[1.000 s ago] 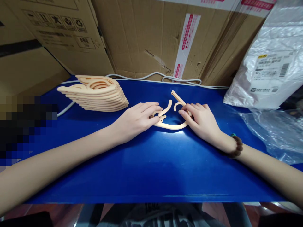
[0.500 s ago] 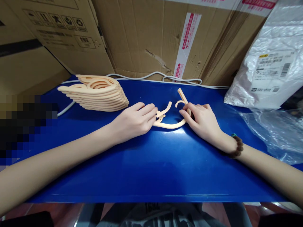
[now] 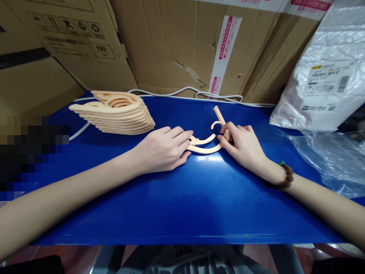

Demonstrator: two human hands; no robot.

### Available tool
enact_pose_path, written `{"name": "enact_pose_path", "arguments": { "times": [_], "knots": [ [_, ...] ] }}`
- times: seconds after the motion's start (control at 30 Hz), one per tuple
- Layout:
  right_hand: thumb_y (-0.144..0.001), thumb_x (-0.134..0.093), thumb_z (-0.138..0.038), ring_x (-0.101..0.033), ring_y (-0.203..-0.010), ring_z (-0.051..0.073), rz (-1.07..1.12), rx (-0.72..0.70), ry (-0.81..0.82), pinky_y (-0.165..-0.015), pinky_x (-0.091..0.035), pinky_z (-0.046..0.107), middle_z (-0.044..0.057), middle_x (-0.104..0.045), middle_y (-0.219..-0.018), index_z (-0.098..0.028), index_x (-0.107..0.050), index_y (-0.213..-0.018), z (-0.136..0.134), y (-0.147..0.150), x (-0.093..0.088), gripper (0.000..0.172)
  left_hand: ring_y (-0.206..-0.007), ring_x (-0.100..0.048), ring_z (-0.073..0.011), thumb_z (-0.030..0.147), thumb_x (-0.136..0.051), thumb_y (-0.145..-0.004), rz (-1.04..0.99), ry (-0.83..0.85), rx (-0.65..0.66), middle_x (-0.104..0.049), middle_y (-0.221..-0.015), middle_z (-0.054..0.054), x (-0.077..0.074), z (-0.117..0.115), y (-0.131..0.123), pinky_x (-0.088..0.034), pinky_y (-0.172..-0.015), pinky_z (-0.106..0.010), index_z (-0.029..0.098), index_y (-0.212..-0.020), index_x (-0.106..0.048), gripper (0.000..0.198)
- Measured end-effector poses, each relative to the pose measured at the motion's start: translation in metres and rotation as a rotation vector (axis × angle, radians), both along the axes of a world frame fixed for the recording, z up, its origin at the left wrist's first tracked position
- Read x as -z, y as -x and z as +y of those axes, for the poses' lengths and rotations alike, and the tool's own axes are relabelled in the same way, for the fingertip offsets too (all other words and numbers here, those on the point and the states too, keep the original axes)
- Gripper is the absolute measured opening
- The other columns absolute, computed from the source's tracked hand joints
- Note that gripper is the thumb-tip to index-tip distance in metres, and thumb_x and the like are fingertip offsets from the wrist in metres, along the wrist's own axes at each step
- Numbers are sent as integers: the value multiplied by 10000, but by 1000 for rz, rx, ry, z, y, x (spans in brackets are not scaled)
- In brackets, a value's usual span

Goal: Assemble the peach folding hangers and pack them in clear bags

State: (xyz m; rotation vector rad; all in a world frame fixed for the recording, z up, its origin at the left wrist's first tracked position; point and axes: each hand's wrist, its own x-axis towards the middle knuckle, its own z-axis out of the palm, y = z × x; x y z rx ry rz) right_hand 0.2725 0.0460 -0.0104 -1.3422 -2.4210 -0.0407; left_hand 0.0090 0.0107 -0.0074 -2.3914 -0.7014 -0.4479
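Observation:
Between my hands, low over the blue table, is a cream plastic folding hanger (image 3: 205,150) with curved arms and a small hook. My left hand (image 3: 168,148) is closed on its left end, and the fingers hide the part they grip. At the other end my right hand (image 3: 239,142) pinches the hanger between thumb and fingers; a straight arm and the hook stick out beyond the fingertips. A stack of several matching cream folded hangers (image 3: 119,118) lies to the left, just past my left hand.
The blue table (image 3: 182,205) has cardboard boxes (image 3: 171,45) standing along its back. A white cable (image 3: 182,90) runs in front of them. At the right are a white plastic parcel bag (image 3: 319,83) and a clear plastic bag (image 3: 336,160).
The inner curved arm of the hanger has swung down and rightward, nearer the long outer arm. My left fingers have shifted slightly, with the thumb now showing. My right hand has barely moved.

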Motion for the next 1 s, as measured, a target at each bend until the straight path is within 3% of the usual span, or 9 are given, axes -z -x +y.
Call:
{"name": "enact_pose_path", "arguments": {
  "times": [0.27, 0.6, 1.0],
  "knots": [
    [-916, -464, -243, -576, -689, 197, 39, -58, 25, -776, -322, 356, -3, -637, -748, -200, -510, -971, 0, 1, -1, 84, -772, -711, -192, 196, -549, -985, -70, -26, 30, -762, -1130, -97, 6, 2, 1, -548, -648, -302, 109, -940, -698, 178],
    [-913, -444, -236, -510, -692, 207, 21, -202, 42, -740, -327, 340, 22, -614, -778, -210, -494, -962, -2, 1, -3, 74, -938, -730, -215, 284, -534, -1005, -147, 116, 109, -751, -1156, -107, 6, 5, 1, -586, -748, -310, 99, -993, -695, 246],
    [-872, -458, -197, -489, -727, 215, 24, -299, 13, -706, -362, 324, 33, -586, -774, -214, -482, -952, -3, 0, -4, 85, -887, -740, -183, 237, -557, -1001, -164, 76, 165, -761, -1154, -93, 7, 4, 1, -585, -740, -286, 101, -981, -702, 200]
  ]
}}
